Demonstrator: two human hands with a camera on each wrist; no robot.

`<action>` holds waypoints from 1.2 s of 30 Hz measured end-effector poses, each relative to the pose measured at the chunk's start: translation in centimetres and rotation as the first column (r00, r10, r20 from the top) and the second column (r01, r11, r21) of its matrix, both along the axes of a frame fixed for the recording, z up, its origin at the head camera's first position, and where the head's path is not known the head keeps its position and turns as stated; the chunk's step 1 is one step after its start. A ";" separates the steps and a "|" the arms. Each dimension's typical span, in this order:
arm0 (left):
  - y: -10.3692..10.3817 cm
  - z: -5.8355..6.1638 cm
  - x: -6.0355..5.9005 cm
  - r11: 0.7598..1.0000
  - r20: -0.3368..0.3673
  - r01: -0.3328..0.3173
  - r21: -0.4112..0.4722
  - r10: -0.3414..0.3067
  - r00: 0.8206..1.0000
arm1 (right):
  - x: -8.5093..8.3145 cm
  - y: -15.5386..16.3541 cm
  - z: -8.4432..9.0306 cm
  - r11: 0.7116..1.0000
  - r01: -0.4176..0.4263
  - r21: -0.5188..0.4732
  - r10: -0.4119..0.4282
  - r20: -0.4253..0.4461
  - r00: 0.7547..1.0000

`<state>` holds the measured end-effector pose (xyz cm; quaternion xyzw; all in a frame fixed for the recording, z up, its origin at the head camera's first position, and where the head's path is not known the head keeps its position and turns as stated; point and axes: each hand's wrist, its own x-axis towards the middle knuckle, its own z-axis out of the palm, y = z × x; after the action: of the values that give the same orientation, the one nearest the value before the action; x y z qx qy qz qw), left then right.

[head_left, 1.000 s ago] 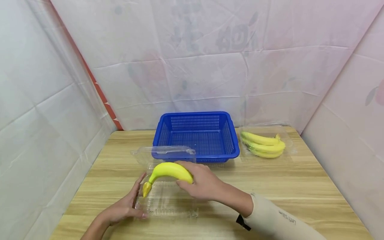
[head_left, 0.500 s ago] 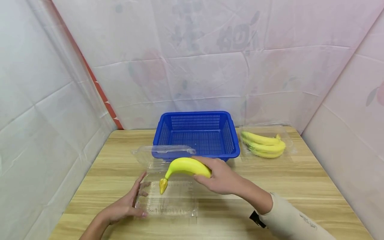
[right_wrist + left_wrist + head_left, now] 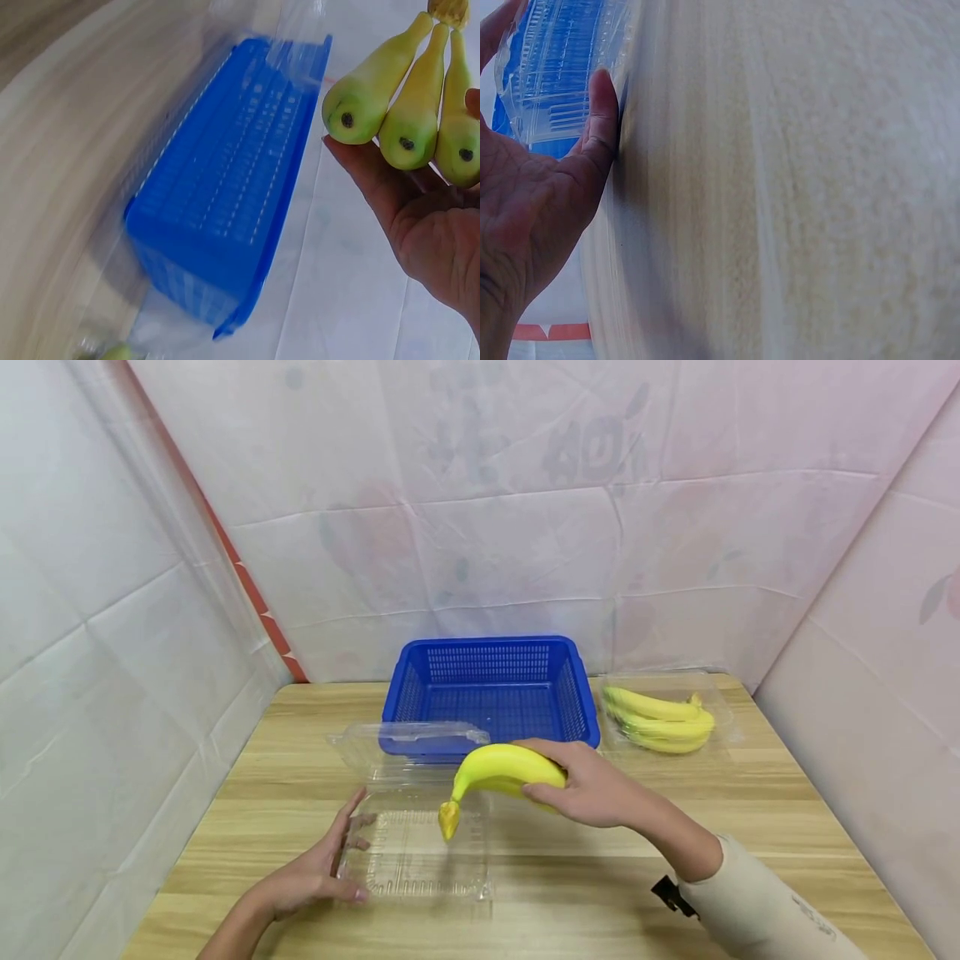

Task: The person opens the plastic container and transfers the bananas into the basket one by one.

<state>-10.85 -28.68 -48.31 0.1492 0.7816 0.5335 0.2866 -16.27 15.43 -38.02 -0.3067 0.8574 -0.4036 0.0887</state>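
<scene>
My right hand (image 3: 596, 785) grips a bunch of bananas (image 3: 498, 768) by its tip end, above the table and beside a clear plastic clamshell box (image 3: 427, 852). Three bananas (image 3: 405, 105) show side by side in the right wrist view, their stem hanging down toward the box in the head view. The box lies on the table with its lid (image 3: 408, 739) raised at the back, and nothing shows inside it. My left hand (image 3: 311, 872) holds the box's left side, the thumb at the front corner and the fingers along the back part.
Behind the box stands a blue plastic basket (image 3: 487, 747), with the raised lid overlapping its front left. To its right, a second clear box (image 3: 723, 706) with bananas (image 3: 663, 727) in it sits near the table's back right corner. Fabric walls (image 3: 510, 543) enclose the wooden table (image 3: 600, 893).
My right hand has carried the banana bunch to the right, from over the middle of the open box to past its right edge. The left hand and box have stayed put.
</scene>
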 end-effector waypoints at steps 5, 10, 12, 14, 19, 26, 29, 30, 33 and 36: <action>-0.1 0.0 0.0 1.000 0.010 0.006 0.014 -0.006 1.000 | -0.6 1.3 0.3 1.000 0.003 -0.024 -0.003 0.013 1.000; 0.0 0.0 0.1 1.000 0.005 0.004 0.018 -0.005 1.000 | -1.4 2.8 0.5 1.000 0.013 -0.022 -0.012 0.039 0.999; 0.0 0.0 0.0 1.000 -0.003 0.005 0.016 -0.005 1.000 | -1.7 3.4 0.8 1.000 0.024 -0.018 -0.023 0.040 0.999; 0.0 0.0 0.0 1.000 -0.006 0.005 0.015 -0.005 1.000 | -2.0 4.0 1.1 0.999 0.036 -0.024 -0.035 0.041 0.999; 0.0 0.1 0.0 1.000 0.004 0.001 0.017 -0.001 1.000 | -2.7 5.2 1.8 0.995 0.093 -0.017 -0.093 0.039 0.995; 0.0 0.1 -0.1 1.000 0.002 0.009 0.014 -0.009 1.000 | -3.5 6.0 2.4 0.985 0.175 -0.006 -0.174 0.041 0.984; 0.0 0.1 -0.1 1.000 0.004 0.011 0.016 -0.011 1.000 | -3.8 6.1 2.5 0.981 0.193 -0.007 -0.192 0.043 0.980; 0.0 0.1 -0.1 1.000 0.006 0.010 0.018 -0.010 1.000 | -3.9 6.2 2.5 0.981 0.195 -0.008 -0.195 0.041 0.980; 0.0 0.1 0.0 1.000 0.008 0.008 0.022 -0.008 1.000 | -4.2 6.2 2.5 0.979 0.205 -0.007 -0.205 0.028 0.978; 0.0 0.0 0.0 1.000 0.008 0.006 0.025 -0.006 1.000 | -4.5 6.3 2.5 0.977 0.214 -0.006 -0.213 0.030 0.976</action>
<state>-10.82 -28.68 -48.30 0.1528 0.7734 0.5429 0.2895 -20.74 21.74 -35.51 -0.2073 0.8822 -0.4192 0.0559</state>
